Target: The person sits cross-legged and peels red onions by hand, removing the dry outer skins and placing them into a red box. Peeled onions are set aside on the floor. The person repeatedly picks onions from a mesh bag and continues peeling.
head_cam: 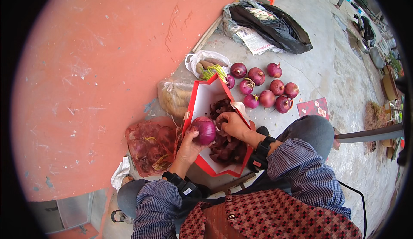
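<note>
My left hand (188,149) holds a large red onion (203,130) from below, the thumb along its side. The onion's skin is glossy purple. Close beside it, my right hand (235,125) hangs over an open red paper bag (202,98) with a white inside. Its fingers are curled, and whether they pinch a bit of skin I cannot tell. Dry dark onion skins (224,153) fill the bottom of the bag, which stands between my knees. Several red onions (267,98) lie on the concrete beyond the bag, a few with sprouts.
A red mesh sack of onions (150,145) leans left of the bag. Near it are a clear plastic bag of produce (176,97) and a white bag of tubers (208,61). A black plastic bag (271,26) with papers lies farther off. An orange wall (106,87) bounds the left.
</note>
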A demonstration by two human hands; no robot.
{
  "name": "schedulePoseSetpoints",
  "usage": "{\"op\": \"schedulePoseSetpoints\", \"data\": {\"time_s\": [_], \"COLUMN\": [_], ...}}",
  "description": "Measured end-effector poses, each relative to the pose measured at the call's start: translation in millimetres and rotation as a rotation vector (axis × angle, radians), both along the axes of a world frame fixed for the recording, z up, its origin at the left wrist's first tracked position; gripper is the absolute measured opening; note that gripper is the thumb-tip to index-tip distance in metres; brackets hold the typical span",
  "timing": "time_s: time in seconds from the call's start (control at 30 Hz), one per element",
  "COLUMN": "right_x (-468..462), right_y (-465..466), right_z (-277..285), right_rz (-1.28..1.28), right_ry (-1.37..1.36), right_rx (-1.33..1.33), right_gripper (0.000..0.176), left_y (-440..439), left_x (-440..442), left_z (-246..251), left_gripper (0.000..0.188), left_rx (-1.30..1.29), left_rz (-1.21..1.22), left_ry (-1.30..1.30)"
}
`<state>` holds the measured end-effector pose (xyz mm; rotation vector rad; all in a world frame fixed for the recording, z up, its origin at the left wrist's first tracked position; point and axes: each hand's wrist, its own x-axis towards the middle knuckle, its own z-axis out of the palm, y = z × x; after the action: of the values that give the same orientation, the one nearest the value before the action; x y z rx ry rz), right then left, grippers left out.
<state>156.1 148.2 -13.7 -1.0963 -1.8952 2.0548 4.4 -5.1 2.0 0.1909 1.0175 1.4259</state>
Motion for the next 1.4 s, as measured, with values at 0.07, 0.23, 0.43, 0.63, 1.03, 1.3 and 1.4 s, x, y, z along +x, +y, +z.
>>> {"op": "schedulePoseSetpoints", "data": {"time_s": [0.07,0.23,0.43,0.63,1.03,1.3,1.4], "right_x": [3,7,-2,1,0,3,-2], "right_y": [6,9,6,-1,-3,-4,-7], "right_z": [-2,-19,-11,26,25,37,27], "right_rz": [0.065,0.119,-0.016,0.099,0.148,0.107,0.203], "right_ry": [-0.112,-0.271,0.097,0.052,0.051,-0.01,-0.041], "right_rx": [-0.002,0.43,0.76,0.339,0.417,0.379,0.575], "right_gripper": [0.028,0.027,0.029,0.035,0.028,0.026,0.03], "left_y": [-2,-3,-5,-2,-4,-3,-2], "left_x": [-2,-7,-5,10,10,12,14], "left_z": [3,4,-5,-11,-18,-12,-14], "left_gripper": [0.061,0.061,0.075,0.08,0.08,0.08,0.079], "left_rx": [0.004,0.035,-0.022,-0.086,-0.072,-0.078,-0.081], "left_rz": [0.021,0.005,0.004,-0.008,-0.075,-0.048,-0.028], "left_ry": [-0.086,-0.253,0.022,0.673,0.787,0.78,0.814]}}
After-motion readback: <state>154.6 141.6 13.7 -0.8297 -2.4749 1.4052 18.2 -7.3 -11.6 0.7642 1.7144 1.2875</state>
